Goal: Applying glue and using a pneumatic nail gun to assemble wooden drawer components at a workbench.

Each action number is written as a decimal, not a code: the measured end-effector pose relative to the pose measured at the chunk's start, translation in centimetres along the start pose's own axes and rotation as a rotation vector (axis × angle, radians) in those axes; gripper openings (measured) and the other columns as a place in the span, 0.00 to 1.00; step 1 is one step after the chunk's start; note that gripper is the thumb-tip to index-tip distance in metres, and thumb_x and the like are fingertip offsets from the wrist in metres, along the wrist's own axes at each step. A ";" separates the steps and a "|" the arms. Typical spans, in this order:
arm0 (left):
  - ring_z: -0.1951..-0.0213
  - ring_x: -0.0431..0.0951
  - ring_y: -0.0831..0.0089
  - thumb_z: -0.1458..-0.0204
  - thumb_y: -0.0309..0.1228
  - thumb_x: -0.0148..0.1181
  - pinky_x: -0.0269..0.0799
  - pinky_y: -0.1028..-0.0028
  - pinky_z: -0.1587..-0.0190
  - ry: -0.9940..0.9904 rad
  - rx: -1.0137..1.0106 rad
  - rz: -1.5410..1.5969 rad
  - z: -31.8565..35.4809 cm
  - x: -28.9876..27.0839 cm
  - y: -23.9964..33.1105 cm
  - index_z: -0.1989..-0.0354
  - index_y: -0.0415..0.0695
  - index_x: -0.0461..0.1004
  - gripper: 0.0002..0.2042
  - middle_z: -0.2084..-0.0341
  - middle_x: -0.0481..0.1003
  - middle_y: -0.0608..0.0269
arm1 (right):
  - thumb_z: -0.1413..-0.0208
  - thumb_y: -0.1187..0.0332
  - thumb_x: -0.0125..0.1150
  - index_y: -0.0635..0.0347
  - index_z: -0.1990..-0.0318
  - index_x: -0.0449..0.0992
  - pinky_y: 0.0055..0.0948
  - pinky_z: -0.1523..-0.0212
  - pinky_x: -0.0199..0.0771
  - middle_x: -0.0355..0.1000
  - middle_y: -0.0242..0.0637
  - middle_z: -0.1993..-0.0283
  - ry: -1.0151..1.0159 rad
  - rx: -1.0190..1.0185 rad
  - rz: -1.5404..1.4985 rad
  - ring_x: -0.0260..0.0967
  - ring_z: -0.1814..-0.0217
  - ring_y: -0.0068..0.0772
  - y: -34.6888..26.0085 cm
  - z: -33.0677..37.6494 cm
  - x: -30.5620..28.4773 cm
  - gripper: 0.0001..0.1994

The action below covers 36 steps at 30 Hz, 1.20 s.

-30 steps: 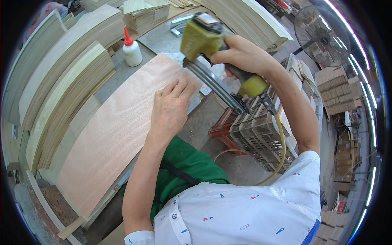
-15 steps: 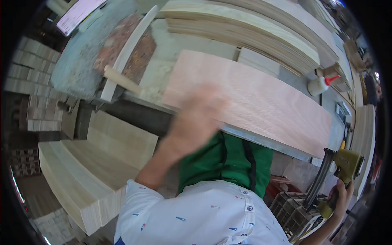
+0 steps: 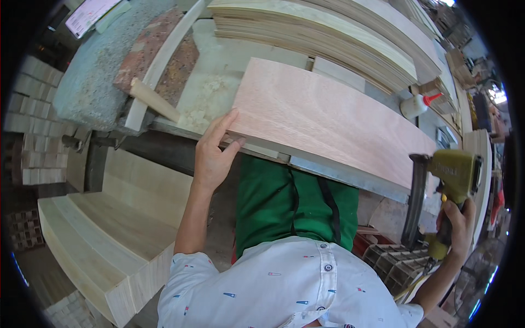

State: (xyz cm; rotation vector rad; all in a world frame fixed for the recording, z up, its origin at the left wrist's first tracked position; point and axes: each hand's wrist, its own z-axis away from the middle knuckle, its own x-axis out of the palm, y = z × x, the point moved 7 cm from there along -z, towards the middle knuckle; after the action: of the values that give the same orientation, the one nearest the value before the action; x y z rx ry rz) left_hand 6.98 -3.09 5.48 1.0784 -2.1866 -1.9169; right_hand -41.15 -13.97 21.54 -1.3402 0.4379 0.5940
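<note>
We cannot see what lies under the reddish board (image 3: 328,123), and the near edge of the counter (image 3: 350,176) is partly hidden behind our green apron (image 3: 284,202) and white shirt (image 3: 284,290). The scene bends strongly toward the rim, so the stacks at the far right are hard to make out.

A grey plastic crate (image 3: 402,268) sits low at the near right, partly covered by our right arm; its contents are too dark to tell. A white glue bottle (image 3: 416,105) with a red tip lies on the counter at the far right, just beyond the board.

Our left hand (image 3: 213,156) rests at the near left corner of the board, fingers spread narrowly, thumb against its edge and fingertips on its top face. Our right hand (image 3: 456,221) is closed around the grip of a yellow-green nail gun (image 3: 445,188), held off the near right end of the board, its dark magazine pointing down, clear of the wood.

The board lies flat across the counter, running from near left to far right. Stacks of pale boards (image 3: 328,33) lie beyond it, and more pale boards (image 3: 109,229) are stacked low at the near left.
</note>
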 end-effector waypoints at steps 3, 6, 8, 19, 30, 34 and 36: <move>0.49 0.73 0.68 0.55 0.17 0.60 0.73 0.73 0.52 0.002 -0.018 0.054 -0.6 0.1 -0.1 0.44 0.46 0.70 0.26 0.47 0.71 0.57 | 0.49 0.71 0.60 0.69 0.59 0.67 0.22 0.81 0.65 0.70 0.39 0.73 -0.028 -0.055 -0.042 0.65 0.81 0.24 -3.7 0.1 3.2 0.13; 0.50 0.73 0.70 0.53 0.17 0.58 0.72 0.74 0.51 -0.107 -0.056 0.133 -1.2 -0.5 -1.1 0.44 0.43 0.70 0.24 0.49 0.71 0.58 | 0.50 0.72 0.61 0.69 0.60 0.68 0.22 0.81 0.65 0.70 0.37 0.75 -0.145 -0.109 -0.071 0.66 0.81 0.24 -7.5 0.0 7.3 0.13; 0.51 0.73 0.71 0.51 0.18 0.56 0.70 0.75 0.50 -0.204 -0.074 0.250 -2.2 -1.6 -1.6 0.45 0.42 0.71 0.21 0.50 0.72 0.58 | 0.50 0.72 0.62 0.70 0.61 0.69 0.22 0.81 0.66 0.70 0.36 0.75 -0.220 -0.105 -0.070 0.67 0.81 0.23 -9.6 -0.1 9.8 0.12; 0.57 0.73 0.75 0.47 0.26 0.59 0.69 0.74 0.52 -0.349 -0.097 0.417 -5.6 -0.6 -2.9 0.62 0.39 0.75 0.07 0.62 0.70 0.64 | 0.53 0.69 0.63 0.70 0.61 0.71 0.23 0.78 0.70 0.70 0.34 0.79 -0.600 -0.256 0.177 0.70 0.80 0.21 -18.0 0.8 21.1 0.14; 0.55 0.73 0.74 0.48 0.28 0.63 0.69 0.73 0.50 -0.490 -0.089 0.533 -6.0 0.0 -3.2 0.57 0.40 0.72 0.12 0.60 0.68 0.65 | 0.51 0.69 0.62 0.71 0.62 0.71 0.24 0.78 0.70 0.70 0.36 0.80 -0.652 -0.286 0.236 0.69 0.80 0.22 -18.1 0.2 22.9 0.14; 0.51 0.72 0.72 0.49 0.28 0.63 0.68 0.71 0.48 -0.436 -0.096 0.549 -6.6 1.1 -4.3 0.46 0.40 0.67 0.21 0.55 0.69 0.62 | 0.51 0.68 0.62 0.71 0.60 0.71 0.25 0.77 0.70 0.71 0.36 0.79 -0.634 -0.253 0.269 0.70 0.80 0.22 -19.0 0.6 23.4 0.15; 0.46 0.69 0.69 0.49 0.28 0.63 0.67 0.70 0.45 -0.407 -0.095 0.579 -7.1 0.6 -4.1 0.38 0.39 0.59 0.30 0.50 0.68 0.56 | 0.50 0.67 0.61 0.71 0.59 0.71 0.25 0.76 0.71 0.71 0.37 0.78 -0.643 -0.292 0.266 0.70 0.79 0.23 -19.7 0.6 23.9 0.15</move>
State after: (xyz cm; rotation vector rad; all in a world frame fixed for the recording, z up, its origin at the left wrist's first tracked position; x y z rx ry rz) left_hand 11.71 -9.48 3.33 0.0058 -2.2095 -2.0316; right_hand -10.28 -12.20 22.15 -1.2840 -0.0040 1.2978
